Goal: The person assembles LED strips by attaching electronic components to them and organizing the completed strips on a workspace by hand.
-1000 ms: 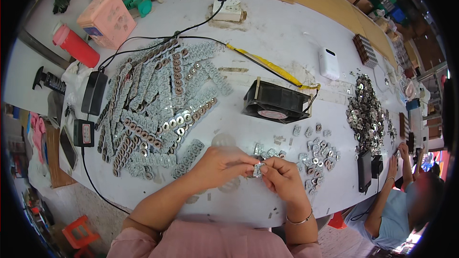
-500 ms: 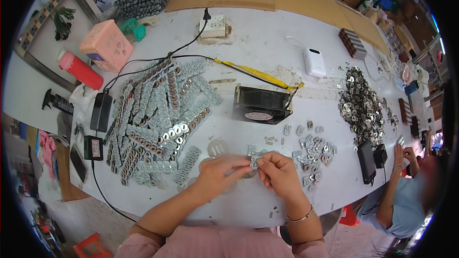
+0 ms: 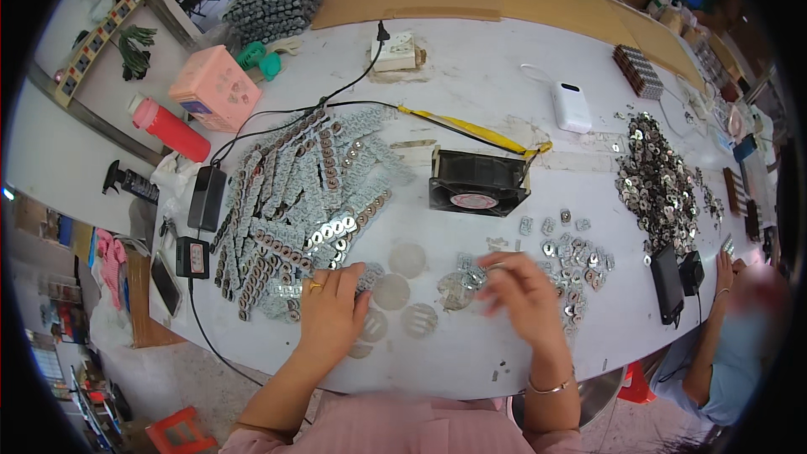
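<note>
My left hand [image 3: 330, 313], a ring on one finger, lies over the lower right end of a pile of grey metal strips [image 3: 286, 176] set with round discs. Its fingers stretch forward, thumb apart, and cover part of a strip [image 3: 370, 274]. On the right, my right hand [image 3: 523, 296] hovers with loosely bent, slightly blurred fingers apart; I see nothing held in them. Close to its fingertips lie a few small metal pieces [image 3: 469, 269]. Several similar loose pieces [image 3: 580, 262] are spread just beyond that hand.
A black fan [image 3: 479, 183] stands mid-table, its cable wrapped in yellow. Farther right are a heap of small metal discs [image 3: 660, 185], a white power bank [image 3: 572, 108] and a black adapter [image 3: 667, 286]. A co-worker's arm [image 3: 710, 336] rests at the right edge.
My hands, together over a small metal piece before, have parted. The left went to the strip pile, the right moved a little right and let go. The whole view shifted slightly.
</note>
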